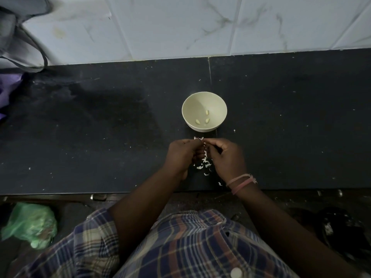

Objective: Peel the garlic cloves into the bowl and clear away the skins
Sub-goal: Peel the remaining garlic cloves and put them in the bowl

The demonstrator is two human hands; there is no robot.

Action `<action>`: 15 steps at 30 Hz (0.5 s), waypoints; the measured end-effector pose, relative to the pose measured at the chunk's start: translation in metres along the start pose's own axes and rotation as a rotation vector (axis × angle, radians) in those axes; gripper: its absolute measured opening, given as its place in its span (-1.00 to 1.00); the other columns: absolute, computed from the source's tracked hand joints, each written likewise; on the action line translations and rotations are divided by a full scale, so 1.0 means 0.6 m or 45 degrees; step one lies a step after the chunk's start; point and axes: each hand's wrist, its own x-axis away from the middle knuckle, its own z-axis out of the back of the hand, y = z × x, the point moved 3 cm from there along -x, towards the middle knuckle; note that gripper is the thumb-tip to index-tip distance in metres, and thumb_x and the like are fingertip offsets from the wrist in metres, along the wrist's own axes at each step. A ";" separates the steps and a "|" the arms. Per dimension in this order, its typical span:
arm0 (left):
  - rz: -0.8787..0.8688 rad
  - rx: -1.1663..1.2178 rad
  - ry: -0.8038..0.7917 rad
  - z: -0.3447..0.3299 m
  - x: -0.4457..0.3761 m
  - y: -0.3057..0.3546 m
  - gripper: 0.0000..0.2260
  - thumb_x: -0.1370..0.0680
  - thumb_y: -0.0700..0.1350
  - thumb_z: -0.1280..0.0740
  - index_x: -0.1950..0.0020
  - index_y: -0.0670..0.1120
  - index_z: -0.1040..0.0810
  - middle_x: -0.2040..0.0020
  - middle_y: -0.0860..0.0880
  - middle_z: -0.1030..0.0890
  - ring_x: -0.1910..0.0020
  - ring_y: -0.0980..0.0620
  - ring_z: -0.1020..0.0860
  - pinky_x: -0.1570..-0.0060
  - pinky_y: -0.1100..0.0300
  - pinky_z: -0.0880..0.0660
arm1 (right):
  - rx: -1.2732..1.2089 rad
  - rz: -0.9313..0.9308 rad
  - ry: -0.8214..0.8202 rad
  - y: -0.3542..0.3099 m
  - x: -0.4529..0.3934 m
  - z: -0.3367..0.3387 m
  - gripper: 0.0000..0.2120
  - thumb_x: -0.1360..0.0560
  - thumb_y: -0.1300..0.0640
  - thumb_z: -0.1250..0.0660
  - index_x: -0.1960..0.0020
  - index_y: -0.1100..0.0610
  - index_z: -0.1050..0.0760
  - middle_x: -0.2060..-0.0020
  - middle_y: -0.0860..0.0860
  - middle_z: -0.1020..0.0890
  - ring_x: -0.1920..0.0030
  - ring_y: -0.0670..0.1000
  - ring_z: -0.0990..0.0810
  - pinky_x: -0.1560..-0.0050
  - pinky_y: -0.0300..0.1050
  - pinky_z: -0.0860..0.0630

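Observation:
A pale cream bowl (204,101) stands on the black counter with three peeled garlic cloves (207,120) lying in its bottom. Just in front of it my left hand (181,155) and my right hand (227,157) meet fingertip to fingertip, both with curled fingers pinching a garlic clove (198,138) whose white skin shows between them. The clove itself is mostly hidden by the fingers. A small heap of white garlic skins (204,164) lies on the counter between and below my hands.
The black counter (100,137) runs to a tiled wall at the back. A grey bag (18,41) and purple cloth (8,91) sit at its far left. A green plastic bag (30,223) lies on the floor at left, dark footwear (339,229) at right.

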 end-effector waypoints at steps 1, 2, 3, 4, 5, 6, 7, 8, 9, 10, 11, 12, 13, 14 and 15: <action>0.005 -0.007 0.004 0.000 0.000 -0.001 -0.85 -0.57 -0.23 -0.39 0.06 -0.33 -0.66 0.22 -0.23 -0.65 0.30 -0.02 -0.62 0.30 0.23 -0.56 | 0.025 0.028 0.008 -0.002 0.001 0.000 -0.77 -0.51 0.32 -0.35 -0.11 0.16 -0.68 0.02 0.01 -0.72 -0.03 -0.08 -0.67 -0.14 -0.08 -0.59; 0.010 -0.011 0.006 -0.001 -0.001 -0.002 -0.84 -0.57 -0.22 -0.40 0.08 -0.32 -0.66 0.23 -0.22 -0.65 0.30 -0.02 -0.62 0.29 0.22 -0.55 | 0.048 0.049 0.018 -0.003 0.002 0.000 -0.77 -0.51 0.32 -0.35 -0.10 0.15 -0.68 0.02 0.01 -0.72 -0.03 -0.08 -0.67 -0.13 -0.08 -0.59; 0.014 -0.017 0.010 -0.001 -0.001 -0.003 -0.84 -0.57 -0.20 -0.41 0.10 -0.30 -0.66 0.23 -0.21 -0.64 0.31 0.00 -0.61 0.28 0.21 -0.55 | 0.070 0.064 0.030 -0.005 0.002 0.000 -0.77 -0.51 0.32 -0.35 -0.10 0.15 -0.68 0.03 0.01 -0.72 -0.02 -0.08 -0.67 -0.12 -0.08 -0.59; 0.016 -0.027 0.014 -0.001 -0.002 -0.004 -0.84 -0.57 -0.20 -0.41 0.11 -0.29 -0.66 0.24 -0.21 -0.64 0.33 0.01 -0.61 0.27 0.20 -0.54 | 0.087 0.076 0.040 -0.006 0.002 0.000 -0.77 -0.51 0.32 -0.36 -0.09 0.15 -0.69 0.03 0.01 -0.72 -0.01 -0.07 -0.67 -0.12 -0.09 -0.59; 0.018 -0.042 0.017 -0.002 -0.002 -0.005 -0.84 -0.56 -0.19 -0.41 0.12 -0.29 -0.66 0.24 -0.20 -0.63 0.34 0.03 -0.61 0.24 0.17 -0.52 | 0.102 0.087 0.047 -0.007 0.002 0.000 -0.78 -0.50 0.32 -0.36 -0.09 0.15 -0.69 0.03 0.02 -0.72 -0.01 -0.07 -0.67 -0.12 -0.10 -0.59; 0.020 -0.057 0.018 -0.003 -0.002 -0.005 -0.84 -0.56 -0.18 -0.42 0.11 -0.28 -0.66 0.23 -0.20 -0.63 0.35 0.03 -0.61 0.22 0.16 -0.51 | 0.114 0.098 0.052 -0.008 0.002 0.001 -0.78 -0.51 0.32 -0.36 -0.09 0.16 -0.69 0.03 0.02 -0.72 -0.01 -0.07 -0.67 -0.11 -0.11 -0.59; 0.019 -0.069 0.018 -0.003 -0.002 -0.005 -0.84 -0.56 -0.18 -0.42 0.12 -0.28 -0.66 0.23 -0.20 -0.63 0.34 0.03 -0.60 0.21 0.15 -0.51 | 0.127 0.112 0.055 -0.009 0.002 0.002 -0.78 -0.51 0.32 -0.36 -0.09 0.16 -0.69 0.03 0.02 -0.72 -0.01 -0.07 -0.67 -0.11 -0.12 -0.58; 0.018 -0.078 0.019 -0.004 -0.002 -0.005 -0.83 -0.56 -0.18 -0.41 0.13 -0.27 -0.66 0.24 -0.20 -0.62 0.34 0.02 -0.59 0.22 0.15 -0.50 | 0.144 0.133 0.056 -0.010 0.002 0.003 -0.78 -0.51 0.32 -0.36 -0.09 0.16 -0.69 0.03 0.03 -0.72 0.00 -0.06 -0.67 -0.10 -0.13 -0.58; 0.017 -0.086 0.020 -0.005 -0.001 -0.006 -0.83 -0.56 -0.17 -0.41 0.15 -0.27 -0.65 0.27 -0.20 -0.60 0.35 0.00 -0.57 0.25 0.15 -0.47 | 0.168 0.164 0.055 -0.011 0.003 0.003 -0.79 -0.51 0.32 -0.36 -0.09 0.17 -0.69 0.03 0.04 -0.72 0.00 -0.06 -0.67 -0.10 -0.14 -0.58; 0.017 -0.096 0.020 -0.005 -0.001 -0.006 -0.82 -0.56 -0.17 -0.41 0.17 -0.26 -0.63 0.30 -0.18 -0.57 0.38 -0.01 -0.53 0.28 0.15 -0.43 | 0.196 0.197 0.053 -0.013 0.003 0.004 -0.79 -0.51 0.32 -0.36 -0.09 0.18 -0.69 0.04 0.05 -0.72 0.01 -0.05 -0.67 -0.09 -0.15 -0.58; 0.016 -0.105 0.017 -0.005 0.000 -0.005 -0.81 -0.56 -0.16 -0.41 0.19 -0.25 -0.61 0.33 -0.16 -0.55 0.41 0.00 -0.50 0.31 0.16 -0.40 | 0.221 0.223 0.049 -0.014 0.003 0.004 -0.79 -0.50 0.32 -0.37 -0.09 0.19 -0.68 0.05 0.06 -0.72 0.02 -0.04 -0.67 -0.08 -0.16 -0.57; 0.014 -0.114 0.013 -0.006 0.000 -0.005 -0.81 -0.57 -0.16 -0.41 0.20 -0.24 -0.60 0.35 -0.15 -0.53 0.43 0.01 -0.48 0.34 0.16 -0.38 | 0.243 0.239 0.046 -0.015 0.003 0.004 -0.79 -0.50 0.33 -0.37 -0.09 0.19 -0.69 0.06 0.06 -0.72 0.03 -0.03 -0.67 -0.07 -0.18 -0.57; 0.012 -0.118 0.006 -0.006 0.001 -0.004 -0.81 -0.56 -0.15 -0.41 0.20 -0.24 -0.60 0.35 -0.15 -0.52 0.44 0.02 -0.46 0.35 0.16 -0.36 | 0.258 0.251 0.046 -0.016 0.002 0.005 -0.79 -0.50 0.33 -0.36 -0.09 0.19 -0.69 0.07 0.07 -0.72 0.04 -0.03 -0.67 -0.06 -0.18 -0.57; 0.011 -0.115 0.001 -0.006 0.002 -0.003 -0.81 -0.56 -0.15 -0.41 0.19 -0.24 -0.60 0.33 -0.17 -0.52 0.44 0.02 -0.46 0.36 0.17 -0.35 | 0.263 0.259 0.047 -0.017 0.001 0.005 -0.79 -0.50 0.33 -0.36 -0.09 0.19 -0.69 0.07 0.07 -0.72 0.05 -0.02 -0.67 -0.06 -0.17 -0.57; 0.011 -0.107 -0.001 -0.006 0.003 -0.002 -0.82 -0.55 -0.15 -0.42 0.17 -0.25 -0.60 0.31 -0.19 -0.52 0.44 0.02 -0.46 0.36 0.17 -0.35 | 0.260 0.264 0.049 -0.019 0.000 0.007 -0.78 -0.50 0.33 -0.36 -0.09 0.19 -0.69 0.07 0.07 -0.72 0.05 -0.03 -0.67 -0.06 -0.17 -0.57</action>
